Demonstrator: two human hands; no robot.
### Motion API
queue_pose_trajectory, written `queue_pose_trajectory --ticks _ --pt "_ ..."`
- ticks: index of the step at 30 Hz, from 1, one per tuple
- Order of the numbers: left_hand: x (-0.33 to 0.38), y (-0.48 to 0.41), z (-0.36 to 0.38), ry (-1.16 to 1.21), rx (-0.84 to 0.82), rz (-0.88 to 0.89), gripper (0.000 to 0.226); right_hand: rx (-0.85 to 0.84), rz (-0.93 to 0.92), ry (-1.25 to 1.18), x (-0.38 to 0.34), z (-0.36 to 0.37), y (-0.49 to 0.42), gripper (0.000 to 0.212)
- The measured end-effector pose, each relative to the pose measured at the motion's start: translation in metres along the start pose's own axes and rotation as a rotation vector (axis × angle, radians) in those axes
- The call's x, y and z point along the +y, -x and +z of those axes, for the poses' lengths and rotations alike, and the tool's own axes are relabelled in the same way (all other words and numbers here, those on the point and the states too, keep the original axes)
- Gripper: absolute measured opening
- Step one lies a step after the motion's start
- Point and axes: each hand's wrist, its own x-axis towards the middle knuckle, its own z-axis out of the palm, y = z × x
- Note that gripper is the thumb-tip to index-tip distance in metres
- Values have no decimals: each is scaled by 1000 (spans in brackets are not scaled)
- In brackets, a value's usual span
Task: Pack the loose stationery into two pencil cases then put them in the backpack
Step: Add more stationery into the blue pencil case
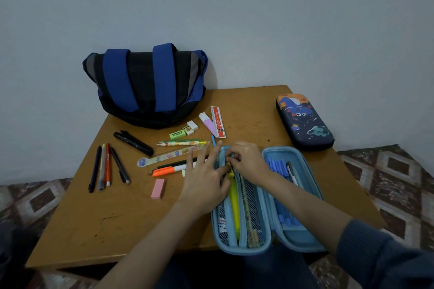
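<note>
One yellow pen (234, 202), seemingly along case (244, 248)

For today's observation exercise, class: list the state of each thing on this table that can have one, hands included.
Blue case, open flat, partly filled.
Space-print case, shut.
Backpack, straps up, zip out of sight.
Orange marker, capped.
Left hand, fingers spread, at the blue case's left edge.
Right hand, fingers curled at the case's mesh flap; hold unclear.
</note>
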Motion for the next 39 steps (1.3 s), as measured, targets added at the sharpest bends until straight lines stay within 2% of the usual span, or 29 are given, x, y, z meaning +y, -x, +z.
queue_pose_trajectory --ticks 3,6,8,11,14,16,19,22,28,32,35,39 --pt "-3 -1 1 -13 -22 60 42 3 26 -32 0 0 0 6" --pt "-9 1 1 0 4 88 63 0 61 -43 -1 -1 -1 5" --pt "-12 4 0 23 -2 105 69 -59 61 -29 -1 -1 -3 6" --pt "-17 6 5 146 -10 95 66 -148 42 12 -3 -2 -4 9" --pt "-21 12 5 338 -34 7 46 -137 99 4 -7 -7 -5 9" --pt "-24 16 6 397 -59 -58 49 -141 195 -6 -11 -13 -3 8" --pt "-30 19 9 409 -108 -87 57 -299 316 33 -13 -22 1 28" --pt "-29 21 11 403 -191 -65 61 -399 374 59 -14 -25 5 32" --pt "-23 20 7 350 -262 -63 66 -393 359 177 -20 -26 7 27" --pt "-23 18 8 234 -256 -63 64 -305 446 6 -16 -27 16 37" --pt "-20 16 10 218 -235 -64 62 -235 451 -97 -20 -23 22 25" --pt "-22 12 15 247 -208 -80 62 -239 403 -68 -27 -10 26 16"
